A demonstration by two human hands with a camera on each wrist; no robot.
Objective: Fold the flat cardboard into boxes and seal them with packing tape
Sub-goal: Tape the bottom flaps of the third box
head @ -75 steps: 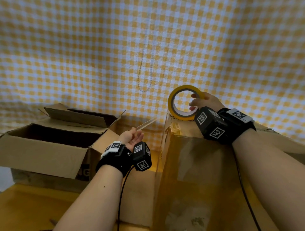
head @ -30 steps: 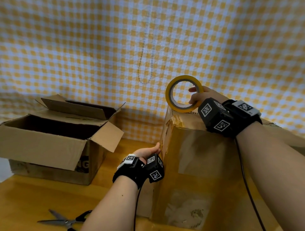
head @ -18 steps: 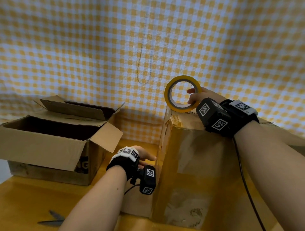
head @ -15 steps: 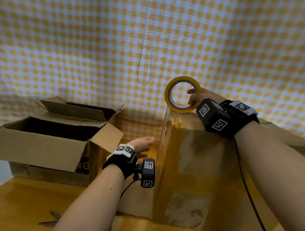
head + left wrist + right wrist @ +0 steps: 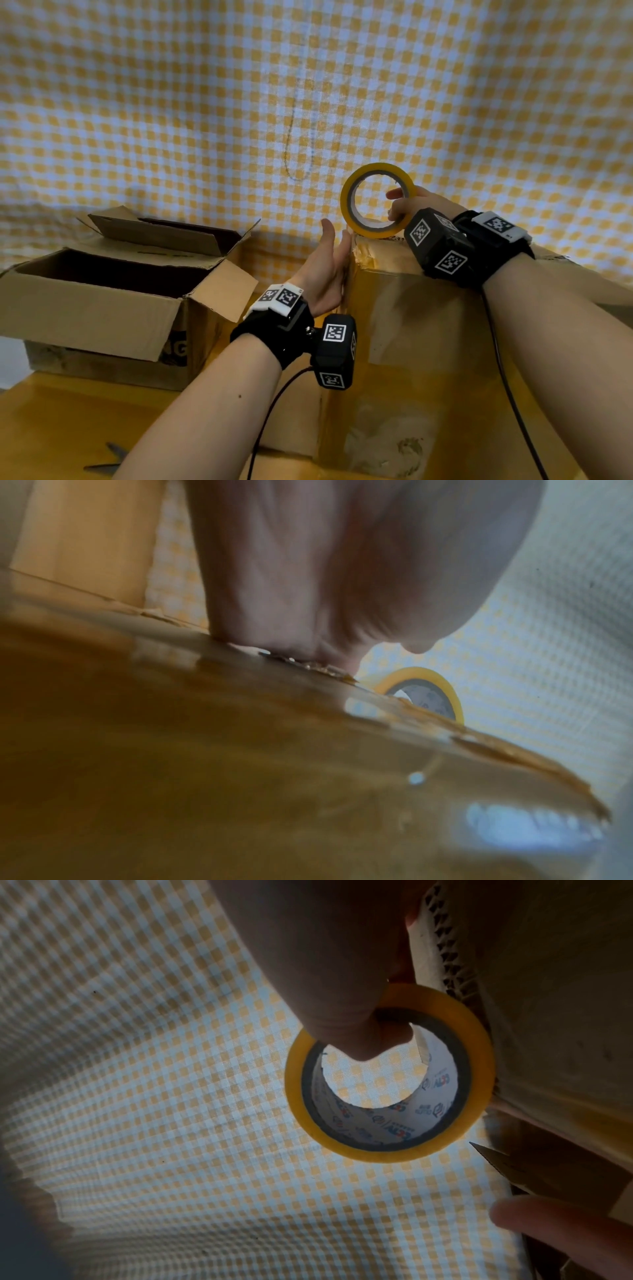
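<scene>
A tall cardboard box (image 5: 428, 342) stands in front of me, its near face glossy with tape. My right hand (image 5: 407, 209) grips a yellow roll of packing tape (image 5: 376, 200) upright on the box's top far-left corner, a finger hooked through the core (image 5: 369, 1039). My left hand (image 5: 330, 260) lies flat, fingers straight, pressed against the box's left side near the top corner, just below the tape roll (image 5: 428, 693). In the left wrist view the palm (image 5: 308, 588) bears on the shiny taped cardboard (image 5: 240, 750).
An open cardboard box (image 5: 113, 291) with raised flaps sits at the left on the yellow table (image 5: 51, 428). Scissors (image 5: 109, 460) lie at the table's near edge, partly hidden by my left forearm. A yellow checked cloth (image 5: 239, 102) hangs behind.
My left hand has slid up the box's left side from near the table to the top corner, palm flat. The right hand has kept the tape roll on the corner.
</scene>
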